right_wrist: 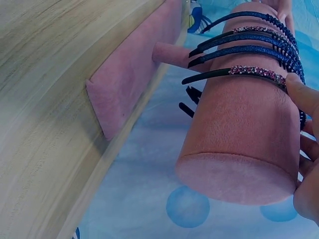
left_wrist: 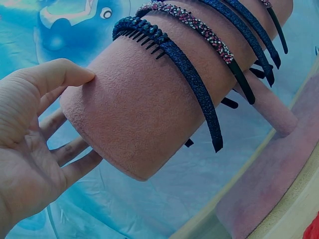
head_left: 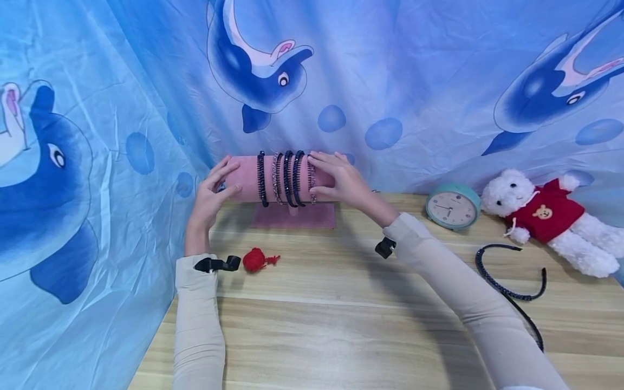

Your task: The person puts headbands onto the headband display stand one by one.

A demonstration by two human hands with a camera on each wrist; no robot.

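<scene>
A pink velvety headband stand [head_left: 245,181], a horizontal roll on a short post over a flat base [head_left: 317,218], stands at the back of the table. Several toothed headbands sit around the roll, some dark blue [left_wrist: 187,74], others with pink and silver sparkles [left_wrist: 199,25]. At the roll's left end my left hand [head_left: 207,197] grips it, thumb on the near side and fingers behind. My right hand [head_left: 345,181] is at the rightmost sparkly headband [right_wrist: 254,73], its thumb against the band and its fingers reaching over the roll, partly hidden.
A red yarn ball [head_left: 254,260] lies near the left wrist. To the right are a teal clock [head_left: 452,207], a white teddy bear [head_left: 541,214] in a red sweater, a dark blue headband [head_left: 502,287] and a black band [head_left: 528,319]. A dolphin-print curtain [head_left: 414,70] hangs behind.
</scene>
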